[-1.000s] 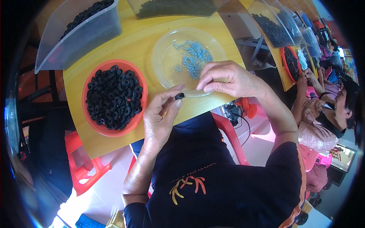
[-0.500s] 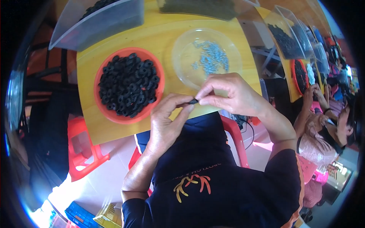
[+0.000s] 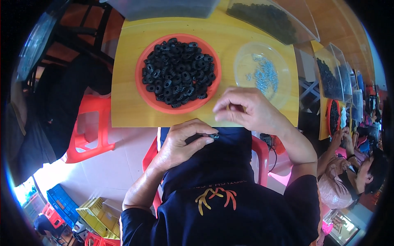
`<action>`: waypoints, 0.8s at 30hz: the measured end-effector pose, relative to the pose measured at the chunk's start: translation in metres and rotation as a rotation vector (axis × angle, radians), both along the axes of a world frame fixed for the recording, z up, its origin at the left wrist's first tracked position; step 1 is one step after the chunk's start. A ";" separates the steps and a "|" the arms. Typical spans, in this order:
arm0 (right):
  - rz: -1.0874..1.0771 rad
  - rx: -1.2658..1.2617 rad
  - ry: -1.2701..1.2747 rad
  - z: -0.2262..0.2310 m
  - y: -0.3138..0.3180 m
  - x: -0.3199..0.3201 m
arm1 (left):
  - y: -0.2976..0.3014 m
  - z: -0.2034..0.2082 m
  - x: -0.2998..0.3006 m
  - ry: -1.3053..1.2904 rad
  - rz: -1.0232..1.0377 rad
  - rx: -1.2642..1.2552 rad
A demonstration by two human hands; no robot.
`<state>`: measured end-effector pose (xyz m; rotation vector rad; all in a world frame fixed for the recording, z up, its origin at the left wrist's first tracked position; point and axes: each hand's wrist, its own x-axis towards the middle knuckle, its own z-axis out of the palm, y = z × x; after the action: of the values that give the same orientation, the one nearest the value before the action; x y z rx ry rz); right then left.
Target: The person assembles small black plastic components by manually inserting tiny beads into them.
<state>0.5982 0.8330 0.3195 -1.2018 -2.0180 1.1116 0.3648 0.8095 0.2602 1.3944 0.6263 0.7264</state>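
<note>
My left hand (image 3: 179, 143) pinches a small black plastic part (image 3: 214, 136) between thumb and forefinger, just off the table's near edge. A glint shows on the part. To its upper right, apart from it, my right hand (image 3: 251, 110) is held with curled fingers, thumb and forefinger close together. Whatever may lie between those fingertips is too small to make out. Beyond my left hand stands an orange-red bowl (image 3: 141, 88) heaped with black toothed, ring-like parts (image 3: 178, 71). Past my right hand sits a clear round dish (image 3: 242, 61) with small shiny metal pieces (image 3: 264, 76).
The yellow wooden table (image 3: 123, 110) carries translucent bins (image 3: 164, 10) along its far side, one holding dark parts (image 3: 262, 20). A red stool (image 3: 92, 131) stands at left, yellow (image 3: 98, 215) and blue crates (image 3: 61, 201) behind it. Another person (image 3: 340, 178) works at right.
My right hand has come away from the black part, leaving it in my left hand. The view has shifted, so the table and bowl appear farther right and higher.
</note>
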 end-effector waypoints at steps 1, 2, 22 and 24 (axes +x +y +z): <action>-0.008 0.128 -0.030 -0.006 0.006 -0.009 | -0.003 -0.004 -0.008 0.000 0.031 -0.018; -0.001 0.128 -0.031 -0.010 0.010 -0.018 | -0.005 -0.006 -0.016 -0.002 0.039 -0.019; -0.096 0.340 -0.369 -0.036 0.039 -0.045 | -0.009 -0.037 -0.067 0.025 0.324 -0.115; -0.097 0.368 -0.347 -0.035 0.038 -0.042 | -0.009 -0.037 -0.066 0.033 0.332 -0.138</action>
<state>0.5558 0.8715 0.2844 -1.3426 -2.2628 0.4757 0.2983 0.8004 0.2228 1.1900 0.9304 0.9048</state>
